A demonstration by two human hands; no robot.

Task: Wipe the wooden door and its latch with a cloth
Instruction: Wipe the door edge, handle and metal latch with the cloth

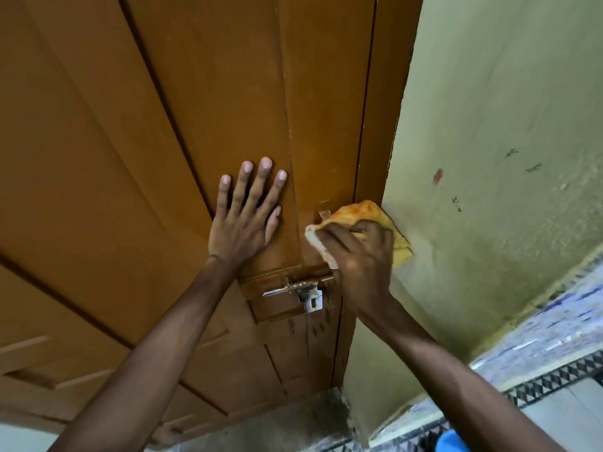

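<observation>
The right hand point(359, 252) presses a crumpled yellow-orange cloth point(355, 213) against the closing edge of the brown painted wooden panel door point(228, 93), where door meets frame. The silver metal sliding bolt latch point(300, 287) sits just below the curled fingers and is bare of cloth; a small painted-over metal hasp point(323, 210) shows just above the fingertips, at the cloth's upper edge.

Judgement on the step in hand: the door edge above the latch is being wiped, and the latch itself appears not yet covered. To do it well, the cloth should be kept bunched under the full palm so pressure is even, drawn along the edge in overlapping passes, then folded to a thinner corner to work round the bolt, its knob and the hanging staple plate. Loose cloth trailing toward the pale green plastered wall point(489, 125) could snag on the hasp.

Pose: the right fingers are closed over the cloth, gripping it against the wood, wrist bent slightly inward, forearm rising from lower right. The left hand point(243, 216) lies flat on the door, fingers point(261, 181) spread and extended, holding nothing, evidently bracing the panel just beside the cloth.
</observation>
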